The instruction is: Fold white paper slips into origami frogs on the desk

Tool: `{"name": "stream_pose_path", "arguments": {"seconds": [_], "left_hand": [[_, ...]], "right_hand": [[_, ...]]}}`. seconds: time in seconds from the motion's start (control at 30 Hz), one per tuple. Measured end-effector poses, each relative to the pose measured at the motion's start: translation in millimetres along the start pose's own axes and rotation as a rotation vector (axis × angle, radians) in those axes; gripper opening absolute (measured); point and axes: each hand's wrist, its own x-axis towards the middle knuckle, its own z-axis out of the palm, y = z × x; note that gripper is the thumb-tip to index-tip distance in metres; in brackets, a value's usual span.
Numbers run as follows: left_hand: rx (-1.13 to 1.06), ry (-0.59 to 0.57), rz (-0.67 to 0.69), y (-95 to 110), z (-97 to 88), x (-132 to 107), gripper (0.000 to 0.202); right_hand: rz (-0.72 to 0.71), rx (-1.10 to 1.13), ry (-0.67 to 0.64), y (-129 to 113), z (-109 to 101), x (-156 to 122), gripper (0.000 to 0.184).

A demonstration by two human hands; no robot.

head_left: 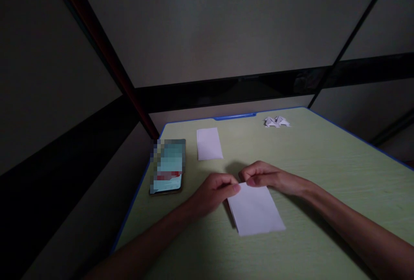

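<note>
A folded sheet of white paper is held by its far edge, its near end tilted toward me over the table. My left hand pinches the far left corner, thumb on top and fingers behind. Close beside it, my right hand grips the same far edge with the thumb on the paper and the fingers curled. The fingertips under the paper are hidden. Along the left side the layers of the paper stand slightly apart.
The pale green table has a blue rim. Beyond my left hand lies another stack of white paper. A phone with a lit, partly blurred screen rests at the left edge. Small folded paper figures sit at the back right, near a blue strip.
</note>
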Motion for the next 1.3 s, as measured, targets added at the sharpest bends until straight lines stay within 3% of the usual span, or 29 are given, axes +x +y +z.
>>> {"name": "stream_pose_path", "arguments": {"seconds": [0.13, 0.53, 0.73, 1.0, 1.07, 1.17, 1.3], "left_hand": [[0.022, -0.080, -0.023, -1, 2.5, -2, 0.024], [0.061, -0.061, 0.064, 6, 0.1, -3, 0.020], [-0.099, -0.131, -0.020, 9, -5.1, -5, 0.019], [-0.203, -0.121, 0.021, 8, -11.9, -6, 0.017], [-0.275, -0.090, 0.051, 7, -15.1, -5, 0.017], [-0.403, 0.065, 0.122, 7, -20.5, -3, 0.020], [-0.341, 0.205, 0.082, 6, -18.1, -2, 0.030]], "right_hand": [[0.004, -0.033, -0.083, -2, 6, 1, 0.023], [-0.036, 0.149, -0.053, 4, 4, 1, 0.017], [-0.084, 0.259, 0.015, 8, 1, -3, 0.017], [-0.105, 0.354, 0.086, 2, 4, -7, 0.018], [-0.132, 0.370, 0.126, 1, 3, -8, 0.018], [-0.179, 0.340, 0.242, 1, 0, -9, 0.019], [-0.155, 0.147, 0.269, 4, 1, -4, 0.022]]}}
